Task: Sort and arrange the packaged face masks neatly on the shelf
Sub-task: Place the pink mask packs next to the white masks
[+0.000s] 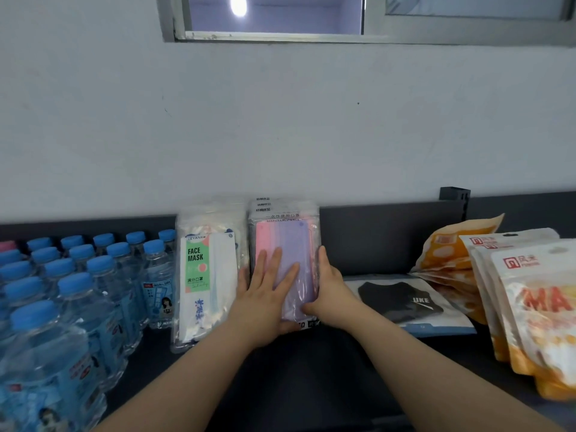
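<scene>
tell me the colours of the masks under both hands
Pink and lilac, in the mask pack, head view.

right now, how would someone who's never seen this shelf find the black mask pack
Look along the dark shelf under the window, between the upright pastel mask pack and the orange pouches at the right. The black mask pack lies flat there, the only mask pack lying down and the only dark one.
</scene>
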